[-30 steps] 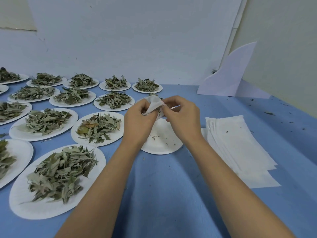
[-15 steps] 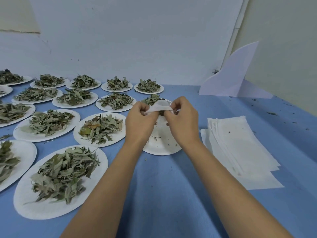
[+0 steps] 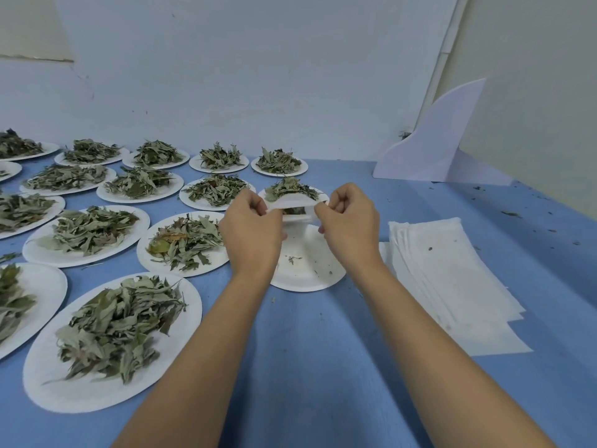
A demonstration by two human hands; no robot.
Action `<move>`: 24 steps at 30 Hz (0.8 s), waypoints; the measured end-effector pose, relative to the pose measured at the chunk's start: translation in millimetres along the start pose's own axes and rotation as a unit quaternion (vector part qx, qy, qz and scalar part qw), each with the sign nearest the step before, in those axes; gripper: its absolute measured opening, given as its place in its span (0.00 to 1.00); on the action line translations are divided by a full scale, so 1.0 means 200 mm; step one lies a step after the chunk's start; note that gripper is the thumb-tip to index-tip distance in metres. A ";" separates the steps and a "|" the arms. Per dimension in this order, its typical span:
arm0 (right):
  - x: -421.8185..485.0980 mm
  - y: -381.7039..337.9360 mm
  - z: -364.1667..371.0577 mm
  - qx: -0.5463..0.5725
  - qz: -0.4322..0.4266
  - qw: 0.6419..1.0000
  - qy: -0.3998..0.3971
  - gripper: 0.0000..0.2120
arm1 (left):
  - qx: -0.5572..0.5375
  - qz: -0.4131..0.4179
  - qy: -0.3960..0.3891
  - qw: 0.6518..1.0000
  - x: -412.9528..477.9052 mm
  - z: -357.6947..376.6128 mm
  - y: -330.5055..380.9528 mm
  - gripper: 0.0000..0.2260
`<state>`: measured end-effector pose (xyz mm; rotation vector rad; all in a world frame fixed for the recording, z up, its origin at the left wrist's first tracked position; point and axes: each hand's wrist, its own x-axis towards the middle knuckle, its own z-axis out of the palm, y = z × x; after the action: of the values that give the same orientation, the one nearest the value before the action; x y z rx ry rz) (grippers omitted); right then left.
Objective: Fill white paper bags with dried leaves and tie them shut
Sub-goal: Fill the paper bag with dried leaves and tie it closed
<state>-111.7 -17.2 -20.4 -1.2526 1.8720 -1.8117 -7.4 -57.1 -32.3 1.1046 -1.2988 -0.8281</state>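
Left hand: the left hand (image 3: 252, 227) sits just left of centre frame, fingers curled, pinching the left edge of the white paper bag (image 3: 290, 205).
Right hand: the right hand (image 3: 350, 221) mirrors it just right of centre, fingers curled, pinching the bag's right edge.
Bag: it hangs in the air between the two hands, above the far part of a nearly bare plate (image 3: 307, 270). As far as I can see, it is not resting on the plate.
Contents: dark dried leaves (image 3: 294, 211) show through the narrow slit of the mouth.
Key relation: the mouth is stretched left to right across the frame, so its long axis runs from one hand to the other. Each hand has an end and neither is nearer. Any closing move has to work along that line.
Step, as I judge it: the bag looks filled and the closing or tying is not yet done. I cannot make out a string.
Behind: a plate of leaves (image 3: 292, 189) lies directly past the bag, towards upper centre, and its heap shows just over the bag's top edge.
Spare bags: a stack of flat white bags (image 3: 452, 279) lies at the right of the frame, on the right hand's side.
Other plates: leaf-heaped plates (image 3: 109, 337) fill the left half of the blue table (image 3: 307, 367).
Risk, my guess: if either pinch slackens, leaves could spill.
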 end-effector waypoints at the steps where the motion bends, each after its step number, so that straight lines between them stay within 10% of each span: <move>1: -0.01 0.00 0.01 -0.043 -0.035 0.998 0.012 0.09 | 0.037 0.011 -0.001 0.999 -0.01 0.00 0.00 0.13; 16: -0.01 0.04 0.03 -0.122 -0.023 0.990 -0.072 0.17 | 0.045 -0.011 -0.164 0.985 -0.01 0.02 -0.01 0.18; 24: 0.04 -0.03 0.00 0.185 0.178 0.963 -0.079 0.15 | -0.025 -0.036 -0.215 0.976 -0.02 0.07 0.02 0.25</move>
<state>-114.3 -20.8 -12.1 -0.8378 1.4689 -1.7043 -21.7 -54.2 -31.5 0.9663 -1.5899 -1.1943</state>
